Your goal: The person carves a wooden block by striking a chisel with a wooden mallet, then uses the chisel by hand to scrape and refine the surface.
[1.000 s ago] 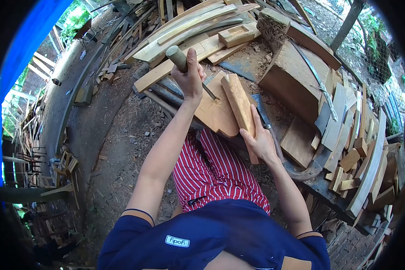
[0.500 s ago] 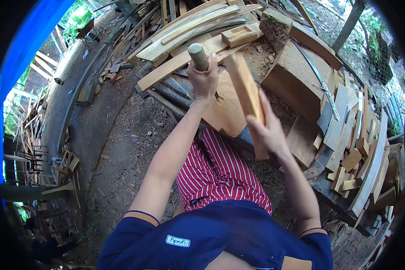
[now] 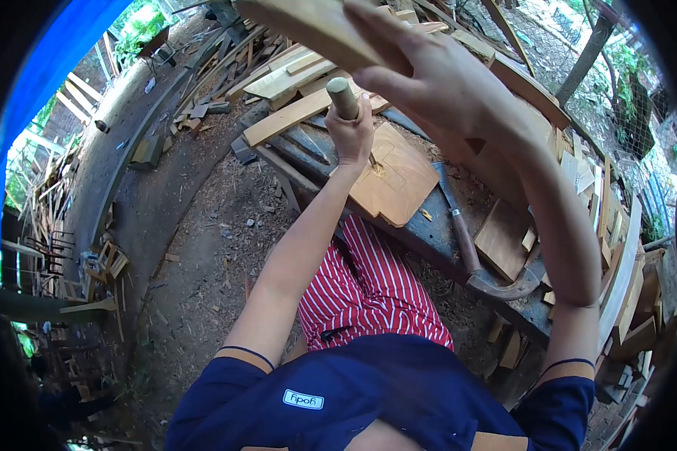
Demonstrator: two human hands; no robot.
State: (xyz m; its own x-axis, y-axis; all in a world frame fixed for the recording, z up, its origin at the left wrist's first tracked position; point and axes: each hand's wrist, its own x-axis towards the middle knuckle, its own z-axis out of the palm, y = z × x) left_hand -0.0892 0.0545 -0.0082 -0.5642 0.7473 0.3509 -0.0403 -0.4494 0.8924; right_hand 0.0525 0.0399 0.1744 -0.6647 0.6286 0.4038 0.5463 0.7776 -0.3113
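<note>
My left hand (image 3: 350,137) is wrapped round the thick wooden handle of a chisel (image 3: 342,96), held nearly upright. Its tip meets a flat, shaped wooden board (image 3: 405,184) on the bench, where pencil lines and a small patch of chips show. High above the bench, close to the camera, my right hand (image 3: 455,83) grips a long squared wooden block (image 3: 308,34). Part of the block runs out of the top of the view. To the right of the board lies a tool with a straight metal blade and a wooden handle (image 3: 465,239).
A curved wooden piece (image 3: 508,288) and a rectangular wooden panel (image 3: 502,240) lie on the bench's right side. Planks (image 3: 289,113) are stacked behind the board. More offcuts stand at the far right, and shavings cover the ground (image 3: 218,225) to the left.
My right hand has swung the wooden block up and away from beside the chisel. The bladed tool on the bench has come into view. My left hand still holds the chisel on the board.
</note>
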